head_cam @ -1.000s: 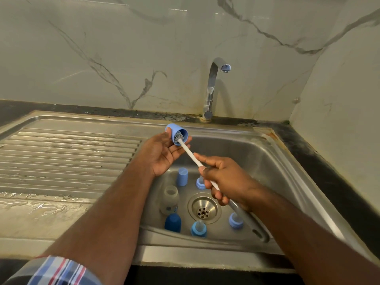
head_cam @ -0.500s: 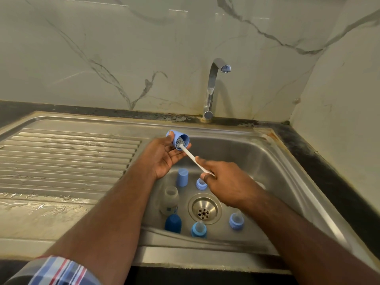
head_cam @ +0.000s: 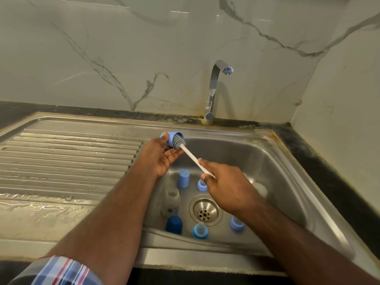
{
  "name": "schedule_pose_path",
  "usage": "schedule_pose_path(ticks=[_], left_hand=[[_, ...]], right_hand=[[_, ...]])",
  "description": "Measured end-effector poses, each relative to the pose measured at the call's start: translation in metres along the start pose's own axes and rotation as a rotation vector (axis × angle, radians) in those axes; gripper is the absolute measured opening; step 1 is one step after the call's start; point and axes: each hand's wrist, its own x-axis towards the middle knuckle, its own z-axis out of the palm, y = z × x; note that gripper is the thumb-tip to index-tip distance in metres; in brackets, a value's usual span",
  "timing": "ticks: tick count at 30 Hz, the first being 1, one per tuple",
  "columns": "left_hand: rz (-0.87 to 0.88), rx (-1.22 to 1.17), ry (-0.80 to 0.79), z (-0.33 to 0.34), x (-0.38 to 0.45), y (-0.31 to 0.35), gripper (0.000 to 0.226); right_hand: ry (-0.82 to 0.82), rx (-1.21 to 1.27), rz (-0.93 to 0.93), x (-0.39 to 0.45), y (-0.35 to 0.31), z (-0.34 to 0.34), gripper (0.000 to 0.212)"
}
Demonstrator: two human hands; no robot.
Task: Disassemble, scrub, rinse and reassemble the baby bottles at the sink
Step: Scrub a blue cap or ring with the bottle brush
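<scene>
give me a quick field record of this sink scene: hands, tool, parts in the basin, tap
left hand: holds light blue cap above the sink
right hand: grips white brush handle
brush head: inside the cap's mouth
basin: clear bottle, dark blue cap, teat in blue ring, other blue parts
tap: no water seen running

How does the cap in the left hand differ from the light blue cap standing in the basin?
The held cap is tipped sideways above the sink, brush inside; the basin cap stands upright on the sink floor, untouched. Both are light blue cylinders.
</scene>
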Motion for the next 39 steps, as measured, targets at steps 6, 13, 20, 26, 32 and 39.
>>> schedule_pose_path(ticks=[6,13,20,26,32,39], left_hand=[[-0.047,0.084,-0.059,0.005,-0.005,-0.006,0.032],[0.025,0.007,0.025,0.0,0.002,0.002,0.03],[-0.005,0.086,-0.029,0.005,-0.004,-0.004,0.028],[0.022,0.049,-0.006,0.004,-0.002,0.002,0.023],[0.011,0.032,0.004,0.001,-0.004,0.003,0.033],[-0.054,0.147,-0.073,0.005,-0.01,-0.004,0.023]], right_hand=[[-0.037,0.313,0.121,0.01,0.009,-0.002,0.043],[-0.066,0.542,0.15,0.003,0.006,-0.003,0.043],[-0.135,0.577,0.179,0.006,0.004,-0.004,0.045],[-0.101,0.659,0.211,0.004,0.005,-0.005,0.045],[-0.13,0.66,0.21,0.003,0.002,-0.003,0.045],[-0.109,0.133,0.034,0.001,0.004,-0.006,0.046]])
